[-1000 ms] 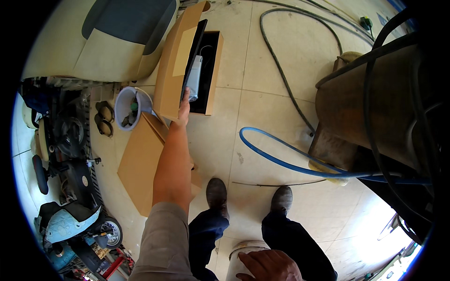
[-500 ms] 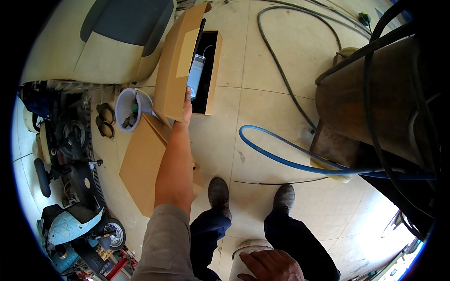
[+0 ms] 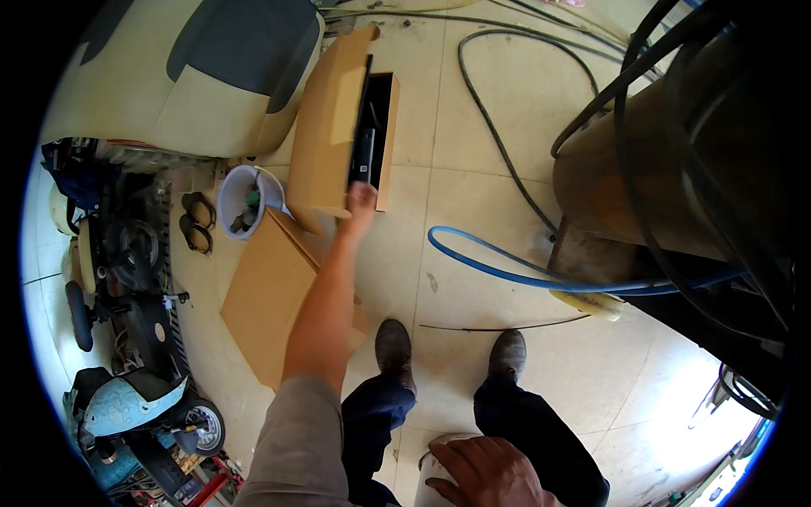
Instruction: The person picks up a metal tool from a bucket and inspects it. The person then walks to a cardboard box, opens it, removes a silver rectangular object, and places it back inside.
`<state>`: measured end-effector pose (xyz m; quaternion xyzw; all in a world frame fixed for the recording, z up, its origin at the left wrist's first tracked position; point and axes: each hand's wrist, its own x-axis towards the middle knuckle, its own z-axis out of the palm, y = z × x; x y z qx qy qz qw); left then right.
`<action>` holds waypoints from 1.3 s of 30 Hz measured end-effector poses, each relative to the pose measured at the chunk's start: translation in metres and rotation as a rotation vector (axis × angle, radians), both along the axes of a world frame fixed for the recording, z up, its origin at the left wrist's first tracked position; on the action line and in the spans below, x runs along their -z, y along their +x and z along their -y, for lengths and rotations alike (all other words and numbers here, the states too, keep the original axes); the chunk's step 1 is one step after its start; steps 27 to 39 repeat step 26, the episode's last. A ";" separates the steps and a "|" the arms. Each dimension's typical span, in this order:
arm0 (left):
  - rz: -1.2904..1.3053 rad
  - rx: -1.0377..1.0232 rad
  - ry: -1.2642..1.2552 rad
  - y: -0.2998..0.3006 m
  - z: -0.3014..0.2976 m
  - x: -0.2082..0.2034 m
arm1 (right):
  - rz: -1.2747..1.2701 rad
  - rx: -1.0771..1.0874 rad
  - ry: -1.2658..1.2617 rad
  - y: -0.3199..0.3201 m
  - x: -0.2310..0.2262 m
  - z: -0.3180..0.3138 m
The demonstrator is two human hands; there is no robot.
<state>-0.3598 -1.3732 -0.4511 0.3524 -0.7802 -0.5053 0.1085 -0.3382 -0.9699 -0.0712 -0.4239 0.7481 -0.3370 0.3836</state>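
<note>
Reaching upper centre: my left hand [image 3: 361, 199] pinches the cardboard box [image 3: 338, 135] flap, propping it open; right hand [image 3: 486, 473] spread on white bucket [image 3: 427, 465].

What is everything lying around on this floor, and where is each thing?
cardboard box: one, brown, open, upper middle
flat cardboard: one, brown, on floor left of the arm
bucket: one, white, left of box
seat cushion: one, cream and grey, top left
blue hose: one, across the tiles
black cable: one, top centre
tub: one, white, bottom edge
shoes: two, dark
left hand: at the box's near end
right hand: resting on the tub
</note>
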 end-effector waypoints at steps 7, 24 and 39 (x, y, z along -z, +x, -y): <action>0.328 0.183 0.215 0.118 -0.226 -0.031 | -0.139 -0.092 -0.098 0.035 -0.004 -0.009; 0.273 0.310 -0.092 0.330 -0.283 -0.304 | -0.346 0.246 0.072 0.150 0.016 -0.164; 0.404 0.202 -0.121 0.345 -0.298 -0.370 | -0.324 0.337 -0.002 0.161 0.012 -0.202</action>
